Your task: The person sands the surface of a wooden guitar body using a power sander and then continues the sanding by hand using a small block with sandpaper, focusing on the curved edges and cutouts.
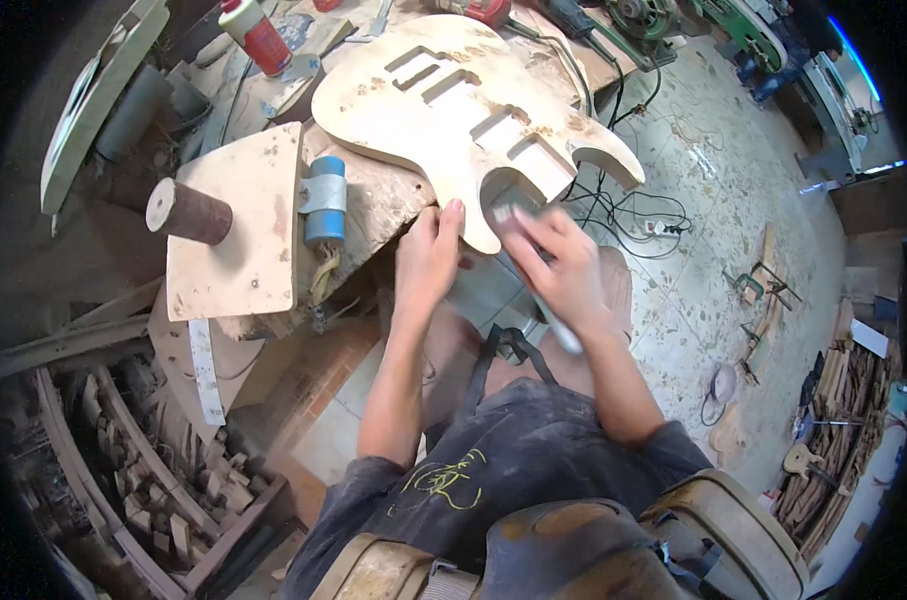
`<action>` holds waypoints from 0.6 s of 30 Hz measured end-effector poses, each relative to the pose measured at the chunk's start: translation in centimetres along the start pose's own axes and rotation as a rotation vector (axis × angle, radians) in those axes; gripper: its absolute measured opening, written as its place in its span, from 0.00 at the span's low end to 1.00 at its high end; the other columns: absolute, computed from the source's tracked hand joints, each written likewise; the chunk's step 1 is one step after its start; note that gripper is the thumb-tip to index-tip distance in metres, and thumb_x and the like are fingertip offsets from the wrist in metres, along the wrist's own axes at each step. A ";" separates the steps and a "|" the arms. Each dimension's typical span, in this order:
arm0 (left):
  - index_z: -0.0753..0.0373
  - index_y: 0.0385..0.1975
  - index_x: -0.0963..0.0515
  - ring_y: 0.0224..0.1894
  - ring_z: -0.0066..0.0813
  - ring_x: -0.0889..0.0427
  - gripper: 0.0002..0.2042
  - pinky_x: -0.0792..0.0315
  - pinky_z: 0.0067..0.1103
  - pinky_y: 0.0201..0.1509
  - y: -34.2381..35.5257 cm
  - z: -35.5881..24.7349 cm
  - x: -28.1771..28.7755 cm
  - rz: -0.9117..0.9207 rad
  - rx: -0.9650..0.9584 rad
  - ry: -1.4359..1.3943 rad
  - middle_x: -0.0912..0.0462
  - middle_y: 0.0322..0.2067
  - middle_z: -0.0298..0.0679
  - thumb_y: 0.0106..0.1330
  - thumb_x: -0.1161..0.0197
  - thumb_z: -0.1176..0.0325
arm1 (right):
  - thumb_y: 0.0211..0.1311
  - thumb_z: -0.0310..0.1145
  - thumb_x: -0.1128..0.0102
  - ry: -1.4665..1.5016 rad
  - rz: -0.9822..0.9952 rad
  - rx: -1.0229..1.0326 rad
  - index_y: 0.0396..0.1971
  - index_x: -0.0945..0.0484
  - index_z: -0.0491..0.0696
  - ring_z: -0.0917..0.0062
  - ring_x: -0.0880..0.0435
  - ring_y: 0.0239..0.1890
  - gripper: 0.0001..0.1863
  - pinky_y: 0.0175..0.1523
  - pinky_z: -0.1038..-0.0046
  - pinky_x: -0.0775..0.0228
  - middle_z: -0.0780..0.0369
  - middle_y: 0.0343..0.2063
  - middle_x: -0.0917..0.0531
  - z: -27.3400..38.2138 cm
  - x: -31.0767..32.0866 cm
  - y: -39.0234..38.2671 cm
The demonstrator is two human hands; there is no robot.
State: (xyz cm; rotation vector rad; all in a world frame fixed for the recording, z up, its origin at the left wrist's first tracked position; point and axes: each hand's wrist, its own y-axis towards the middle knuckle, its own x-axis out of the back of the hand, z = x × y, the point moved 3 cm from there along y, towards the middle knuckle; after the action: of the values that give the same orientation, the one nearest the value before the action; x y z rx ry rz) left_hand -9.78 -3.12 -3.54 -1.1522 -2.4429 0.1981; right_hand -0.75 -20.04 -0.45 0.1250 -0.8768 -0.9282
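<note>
A pale wooden guitar body [434, 110] with cut cavities lies on the cluttered workbench [374, 220], its lower part overhanging the front edge. My left hand [432, 255] grips the rounded horn at the bottom, thumb on top. My right hand [559, 260] is closed around a long grey tool [564, 330], blurred by motion, with its upper end at the curved cutout beside that horn; its exact kind is unclear.
Left on the bench are a board with a sanding drum [194, 212], a blue cylinder [324, 220] and a red-and-white bottle [256, 35]. Power tools [574, 25] lie behind. Cables [634, 220] and clamps [759, 285] lie right; wood scrap bins [144, 460] stand lower left.
</note>
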 end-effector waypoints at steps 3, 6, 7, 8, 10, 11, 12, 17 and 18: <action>0.67 0.39 0.16 0.36 0.47 0.11 0.18 0.22 0.36 0.39 -2.3 -2.4 3.6 -0.378 -0.247 0.350 0.12 0.32 0.51 0.73 0.40 0.55 | 0.62 0.35 0.29 0.112 0.038 -0.399 0.48 0.12 0.42 0.77 0.20 0.29 0.17 0.36 0.75 0.30 0.62 0.26 0.20 -3.6 3.9 -5.5; 0.68 0.48 0.17 0.66 0.57 0.25 0.17 0.39 0.45 0.74 -1.5 -5.5 3.4 -0.432 -0.751 0.528 0.23 0.61 0.61 0.75 0.43 0.60 | 0.64 0.35 0.30 0.198 -0.067 -0.574 0.49 0.13 0.40 0.81 0.20 0.32 0.17 0.38 0.78 0.30 0.64 0.29 0.19 -8.7 5.3 -10.6; 0.68 0.48 0.17 0.66 0.57 0.25 0.17 0.39 0.45 0.74 0.4 -4.9 2.5 -0.434 -0.750 0.538 0.23 0.61 0.61 0.75 0.43 0.60 | 0.65 0.34 0.31 0.237 -0.098 -0.651 0.49 0.13 0.39 0.83 0.21 0.34 0.17 0.39 0.80 0.29 0.65 0.31 0.19 -9.4 5.3 -11.5; 0.70 0.51 0.18 0.70 0.57 0.31 0.19 0.46 0.47 0.77 2.2 -4.2 1.0 -0.377 -0.775 0.673 0.26 0.64 0.62 0.75 0.44 0.59 | 0.65 0.35 0.30 0.359 -0.104 -0.773 0.49 0.13 0.38 0.82 0.20 0.35 0.18 0.42 0.80 0.29 0.64 0.32 0.19 -10.0 4.6 -12.5; 0.71 0.55 0.20 0.74 0.58 0.37 0.21 0.53 0.49 0.80 2.3 -4.3 -0.4 -0.320 -0.791 0.824 0.30 0.67 0.62 0.76 0.45 0.58 | 0.65 0.35 0.30 0.360 -0.040 -0.726 0.49 0.13 0.38 0.82 0.20 0.37 0.18 0.43 0.80 0.29 0.64 0.32 0.18 -8.7 4.3 -12.0; 0.74 0.56 0.21 0.72 0.56 0.32 0.25 0.49 0.46 0.79 1.2 -5.2 -1.1 -0.127 -0.910 0.731 0.26 0.64 0.61 0.77 0.48 0.54 | 0.65 0.35 0.30 0.346 0.013 -0.677 0.49 0.14 0.37 0.82 0.19 0.38 0.18 0.44 0.80 0.29 0.64 0.32 0.18 -8.0 4.3 -11.5; 0.76 0.57 0.22 0.70 0.54 0.27 0.30 0.45 0.42 0.78 0.1 -6.1 -1.6 0.067 -1.019 0.631 0.21 0.61 0.60 0.78 0.52 0.50 | 0.66 0.34 0.31 0.385 0.020 -0.701 0.49 0.14 0.37 0.81 0.18 0.41 0.18 0.47 0.79 0.29 0.64 0.33 0.17 -7.7 4.3 -11.3; 0.71 0.54 0.17 0.56 0.44 0.14 0.27 0.30 0.37 0.70 -1.2 -7.8 1.7 0.369 -0.745 0.046 0.11 0.47 0.50 0.76 0.46 0.49 | 0.67 0.33 0.30 0.626 -0.064 -0.822 0.51 0.15 0.36 0.83 0.18 0.34 0.19 0.40 0.81 0.25 0.65 0.36 0.19 -9.1 3.8 -11.3; 0.70 0.52 0.16 0.55 0.46 0.14 0.26 0.29 0.36 0.69 -0.6 -8.2 2.1 0.052 -0.779 0.257 0.11 0.47 0.50 0.76 0.45 0.49 | 0.67 0.33 0.30 0.783 -0.083 -0.963 0.52 0.16 0.36 0.82 0.17 0.34 0.19 0.39 0.80 0.24 0.64 0.37 0.19 -9.3 3.4 -11.6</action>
State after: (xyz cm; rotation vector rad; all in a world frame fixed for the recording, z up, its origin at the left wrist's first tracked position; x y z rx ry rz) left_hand -7.77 -2.33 4.66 -1.4196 -2.2936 -0.9051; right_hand -0.65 -32.14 -9.74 -0.2976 0.3401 -1.1667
